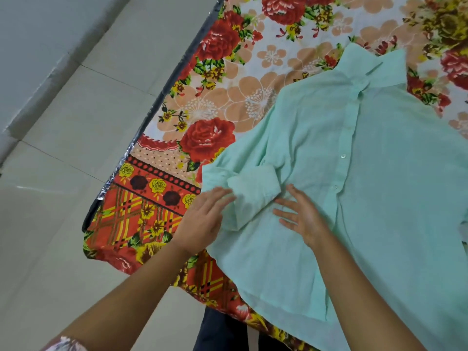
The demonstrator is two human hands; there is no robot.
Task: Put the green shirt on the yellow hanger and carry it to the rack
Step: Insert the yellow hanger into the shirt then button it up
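Observation:
The pale green shirt [354, 173] lies flat and buttoned on the flowered bed sheet, collar toward the top right, one sleeve folded across its left side. My left hand [202, 221] rests flat at the shirt's left edge, fingertips touching the folded sleeve cuff. Laid on the shirt's front just right of that cuff is my right hand [301, 219], fingers spread and holding nothing. No yellow hanger and no rack are in view.
The bed [157, 193] with its red, orange and yellow floral sheet runs diagonally, its dark edge on the left. Pale tiled floor [63, 173] lies to the left, with a wall base at the far left. Dark trousers show at the bottom.

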